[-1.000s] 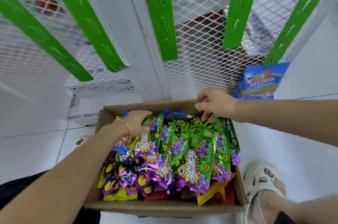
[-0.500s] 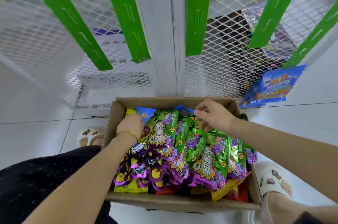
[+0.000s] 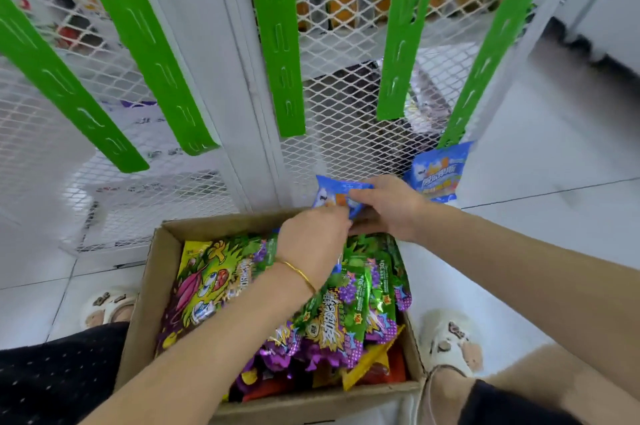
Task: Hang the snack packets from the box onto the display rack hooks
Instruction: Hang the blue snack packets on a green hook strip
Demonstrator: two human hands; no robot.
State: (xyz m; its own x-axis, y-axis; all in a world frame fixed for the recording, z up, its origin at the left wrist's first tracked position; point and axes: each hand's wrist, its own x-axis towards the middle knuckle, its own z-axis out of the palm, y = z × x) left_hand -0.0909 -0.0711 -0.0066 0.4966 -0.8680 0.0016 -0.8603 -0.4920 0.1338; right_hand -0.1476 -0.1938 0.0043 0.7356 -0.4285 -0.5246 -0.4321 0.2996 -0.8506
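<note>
So the right hand point(image 3: 388, 208) has its fingers point(image 3: 362, 195) curled over the right end of a blue packet point(image 3: 332, 194), thumb underneath, gripping it. The left hand point(image 3: 313, 244) comes in from below with its fingers bent and bunched at the packet's lower edge. Its back blocks the tips, so I honestly can't tell if they pinch it or only touch. The packet sits just above the far rim of the box point(image 3: 147, 293), right in front of the white mesh rack point(image 3: 339, 154). The box under the wrists is stuffed with green and purple packets point(image 3: 367, 300) plus a yellow packet point(image 3: 204, 268) on the left. A second blue packet point(image 3: 437, 171) hangs at the bottom of the far right green strip point(image 3: 485, 78).
</note>
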